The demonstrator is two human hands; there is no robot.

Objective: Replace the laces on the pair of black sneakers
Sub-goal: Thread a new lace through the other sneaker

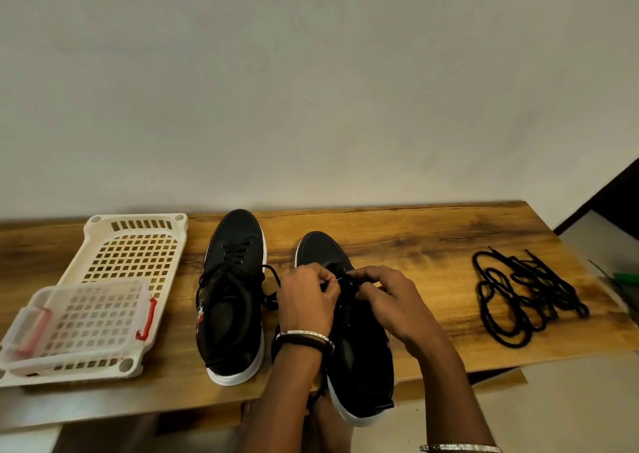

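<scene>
Two black sneakers with white soles stand on the wooden table, toes pointing away from me. The left sneaker [232,300] is partly laced, with loose lace ends trailing off its right side. Both my hands work over the eyelets of the right sneaker [359,359]. My left hand [307,300] pinches a black lace [349,285] at the tongue. My right hand [390,300] pinches the same lace from the other side. A heap of loose black laces [522,297] lies on the table to the right.
A white perforated plastic tray [138,248] sits at the left with a clear lidded box with red clips [86,318] resting on it. The table's front edge [207,407] is close to me. A plain wall stands behind. Something green [624,276] lies past the table's right edge.
</scene>
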